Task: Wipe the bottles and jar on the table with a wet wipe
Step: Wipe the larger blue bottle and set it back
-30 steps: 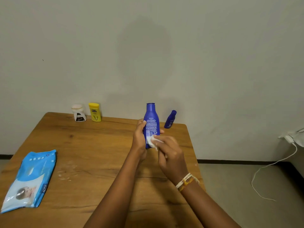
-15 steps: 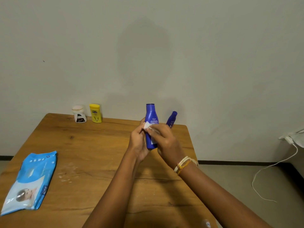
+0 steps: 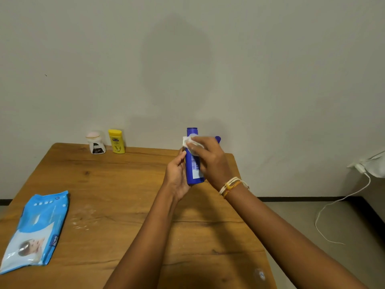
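My left hand (image 3: 177,176) grips the lower body of a tall blue lotion bottle (image 3: 194,170), held upright above the wooden table (image 3: 116,188). My right hand (image 3: 210,159) presses a small white wet wipe (image 3: 186,140) against the bottle's neck, just under the cap. A small blue bottle (image 3: 218,139) peeks out behind my right hand, mostly hidden. A yellow bottle (image 3: 117,141) and a white jar (image 3: 96,142) with a dark label stand at the table's far left edge by the wall.
A blue wet-wipe pack (image 3: 35,230) lies flat at the table's front left. A damp smear (image 3: 83,217) marks the wood beside it. A white cable (image 3: 341,203) trails across the floor on the right.
My right hand has slid the wipe up the blue bottle, from its lower body to the neck. My left hand keeps its grip on the bottle.
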Motion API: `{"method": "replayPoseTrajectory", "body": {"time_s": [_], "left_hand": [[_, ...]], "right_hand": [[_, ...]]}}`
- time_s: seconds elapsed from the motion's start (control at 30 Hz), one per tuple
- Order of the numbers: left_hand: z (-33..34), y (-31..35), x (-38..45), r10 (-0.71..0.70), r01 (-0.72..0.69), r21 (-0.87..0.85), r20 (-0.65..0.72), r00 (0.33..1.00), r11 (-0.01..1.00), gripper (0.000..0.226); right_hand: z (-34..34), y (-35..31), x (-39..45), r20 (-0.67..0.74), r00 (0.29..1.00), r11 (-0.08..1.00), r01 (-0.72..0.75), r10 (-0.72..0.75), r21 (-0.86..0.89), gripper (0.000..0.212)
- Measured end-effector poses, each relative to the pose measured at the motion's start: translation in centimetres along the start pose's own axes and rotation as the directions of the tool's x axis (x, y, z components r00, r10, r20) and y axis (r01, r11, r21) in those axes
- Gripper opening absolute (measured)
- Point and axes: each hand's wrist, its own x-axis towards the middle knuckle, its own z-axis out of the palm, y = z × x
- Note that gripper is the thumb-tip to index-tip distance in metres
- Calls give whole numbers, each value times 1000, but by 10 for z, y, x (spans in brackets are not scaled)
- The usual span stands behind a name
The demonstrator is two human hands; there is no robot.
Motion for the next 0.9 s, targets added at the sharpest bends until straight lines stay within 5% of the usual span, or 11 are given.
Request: {"method": "replayPoseTrajectory", "body": {"time_s": [0.13,0.3,0.53,0.73,0.9], "left_hand": [[-8,4,3,-53,52,-54,-12,999,997,53],[-11,-1,7,-83,83,-7,14,996,997,54],[-13,-9,14,-149,153,-74,57,987,986,52],[-21,-9,10,-152,151,-57,-12,988,987,44],[-32,1,10,-124,120,-56,-73,990,991,52]], "right_hand": [[13,2,-53,103,969,966,235,-225,-104,35],[10,17,-83,164,940,939,320,-298,-128,30],[-13,15,-20,-134,991,999,-22,27,38,23],[1,2,-7,78,985,988,-152,153,-20,31],[14,-23,-74,141,990,999,-9,13,-33,36]]}}
